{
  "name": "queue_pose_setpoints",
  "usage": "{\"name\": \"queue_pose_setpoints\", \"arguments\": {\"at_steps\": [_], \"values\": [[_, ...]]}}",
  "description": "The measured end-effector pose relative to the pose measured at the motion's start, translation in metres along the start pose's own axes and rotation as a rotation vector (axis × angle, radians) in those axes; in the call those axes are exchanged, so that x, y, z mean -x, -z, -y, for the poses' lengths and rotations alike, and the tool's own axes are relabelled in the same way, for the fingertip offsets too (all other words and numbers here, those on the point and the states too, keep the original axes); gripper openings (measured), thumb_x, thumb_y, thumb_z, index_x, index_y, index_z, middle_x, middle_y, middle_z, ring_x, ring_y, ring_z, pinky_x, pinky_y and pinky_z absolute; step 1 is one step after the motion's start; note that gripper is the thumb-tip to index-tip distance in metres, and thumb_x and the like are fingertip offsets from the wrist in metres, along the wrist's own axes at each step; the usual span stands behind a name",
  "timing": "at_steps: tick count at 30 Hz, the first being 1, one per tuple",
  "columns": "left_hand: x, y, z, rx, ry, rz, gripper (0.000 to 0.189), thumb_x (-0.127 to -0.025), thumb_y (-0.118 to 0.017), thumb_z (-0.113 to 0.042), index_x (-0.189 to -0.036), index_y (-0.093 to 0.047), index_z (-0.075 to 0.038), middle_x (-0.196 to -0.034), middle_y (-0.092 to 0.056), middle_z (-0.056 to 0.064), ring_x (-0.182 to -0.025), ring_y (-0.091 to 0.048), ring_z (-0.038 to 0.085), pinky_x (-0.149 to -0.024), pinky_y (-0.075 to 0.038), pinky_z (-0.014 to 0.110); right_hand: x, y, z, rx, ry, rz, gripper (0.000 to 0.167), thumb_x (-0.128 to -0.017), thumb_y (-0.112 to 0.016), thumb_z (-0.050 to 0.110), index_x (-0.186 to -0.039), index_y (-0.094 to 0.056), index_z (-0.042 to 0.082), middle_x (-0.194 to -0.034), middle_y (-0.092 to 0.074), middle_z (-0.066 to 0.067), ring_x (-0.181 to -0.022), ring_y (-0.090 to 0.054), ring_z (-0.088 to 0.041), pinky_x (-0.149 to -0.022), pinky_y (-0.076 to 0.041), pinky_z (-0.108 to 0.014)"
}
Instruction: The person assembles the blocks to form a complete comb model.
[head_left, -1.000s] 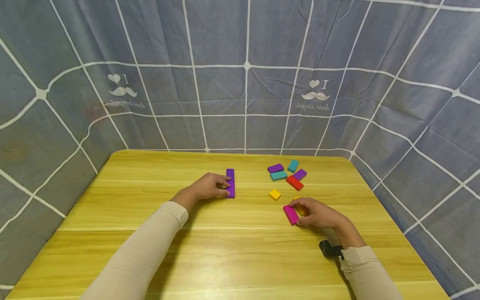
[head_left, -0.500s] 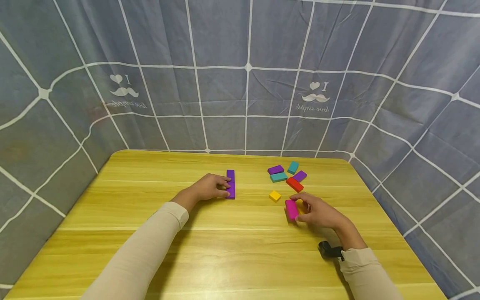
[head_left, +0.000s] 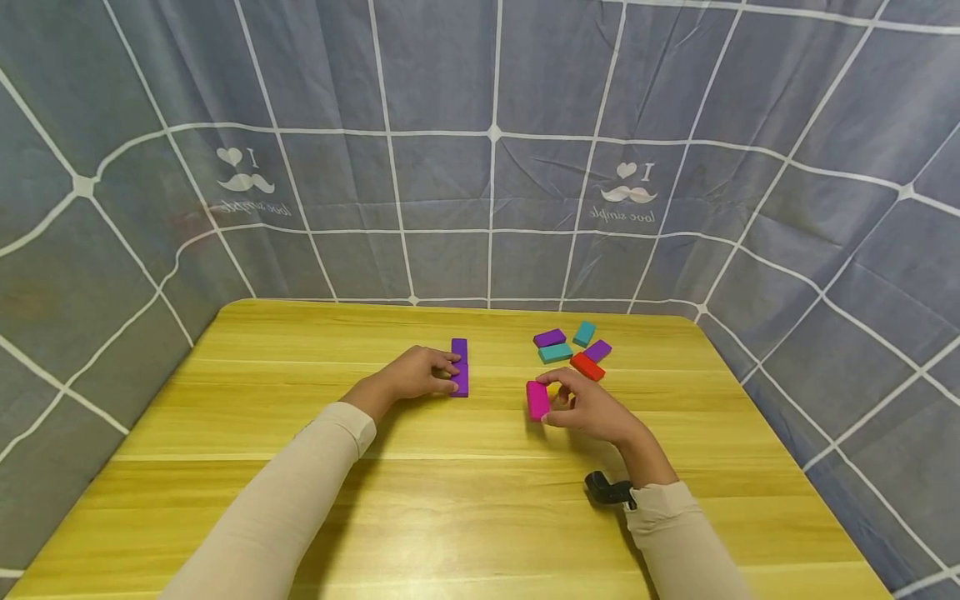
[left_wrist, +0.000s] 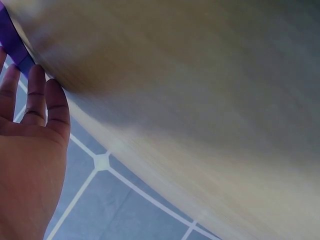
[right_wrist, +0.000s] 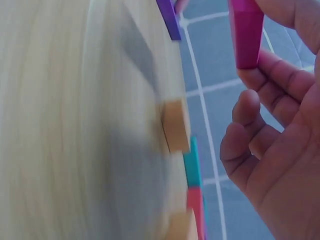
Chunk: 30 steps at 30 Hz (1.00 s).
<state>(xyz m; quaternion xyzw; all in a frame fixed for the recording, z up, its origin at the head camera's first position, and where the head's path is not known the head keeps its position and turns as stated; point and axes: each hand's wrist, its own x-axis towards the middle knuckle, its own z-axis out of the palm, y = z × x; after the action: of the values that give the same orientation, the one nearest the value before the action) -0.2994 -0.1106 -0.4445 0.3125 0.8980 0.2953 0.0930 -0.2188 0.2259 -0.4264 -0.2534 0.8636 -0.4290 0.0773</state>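
My right hand (head_left: 592, 410) pinches a magenta block (head_left: 537, 401) between thumb and fingertips. In the right wrist view this magenta block (right_wrist: 246, 37) is raised off the tabletop, its long sides gripped from either end. On the left, two purple blocks, a far one (head_left: 460, 347) and a near one (head_left: 462, 380), lie end to end in a line. My left hand (head_left: 414, 372) rests its fingertips and thumb against their left side. The left wrist view shows those fingers (left_wrist: 36, 92) fairly straight beside the purple blocks (left_wrist: 12, 40).
Beyond my right hand lie a red block (head_left: 587, 367), two teal blocks (head_left: 555, 353) (head_left: 584, 334) and two purple blocks (head_left: 550, 338) (head_left: 597, 351). Two yellow-orange blocks (right_wrist: 176, 126) (right_wrist: 182, 227), hidden in the head view, show in the right wrist view. A grey curtain (head_left: 442, 183) encloses the table.
My right hand has lifted the magenta block and carried it left, towards the purple pair. It now covers the yellow blocks in the head view. My left hand has stayed put.
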Motion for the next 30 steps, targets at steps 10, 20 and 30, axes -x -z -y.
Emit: {"name": "queue_pose_setpoints", "arguments": {"at_steps": [10, 20, 30], "values": [[0.001, 0.001, 0.003, -0.023, -0.006, 0.003, 0.035, -0.092, -0.073, -0.022, -0.121, -0.071, -0.002, -0.142, -0.056, 0.011, -0.134, -0.048, 0.033, -0.112, -0.036, 0.044, -0.039, -0.035, 0.021, -0.047, -0.025, -0.013, 0.050, -0.086, -0.079, 0.015, -0.132, -0.058, 0.009, -0.108, -0.056, -0.021, -0.089, -0.049, -0.025, -0.067, -0.041, -0.030], [0.003, 0.000, 0.002, -0.030, -0.028, 0.010, 0.032, -0.094, -0.070, -0.017, -0.121, -0.070, 0.000, -0.141, -0.055, 0.013, -0.133, -0.049, 0.034, -0.111, -0.037, 0.045, -0.058, -0.069, 0.028, -0.141, -0.107, 0.052, 0.047, -0.086, -0.078, 0.014, -0.129, -0.059, 0.009, -0.107, -0.057, -0.016, -0.082, -0.050, -0.021, -0.063, -0.042, -0.027], [0.001, 0.002, 0.001, -0.035, -0.081, -0.009, 0.029, -0.094, -0.069, -0.013, -0.119, -0.071, 0.002, -0.141, -0.056, 0.015, -0.131, -0.050, 0.034, -0.110, -0.038, 0.043, -0.061, -0.083, 0.028, -0.016, -0.110, 0.077, 0.046, -0.084, -0.079, 0.019, -0.126, -0.062, 0.011, -0.100, -0.056, -0.007, -0.087, -0.049, -0.021, -0.072, -0.041, -0.033]]}}
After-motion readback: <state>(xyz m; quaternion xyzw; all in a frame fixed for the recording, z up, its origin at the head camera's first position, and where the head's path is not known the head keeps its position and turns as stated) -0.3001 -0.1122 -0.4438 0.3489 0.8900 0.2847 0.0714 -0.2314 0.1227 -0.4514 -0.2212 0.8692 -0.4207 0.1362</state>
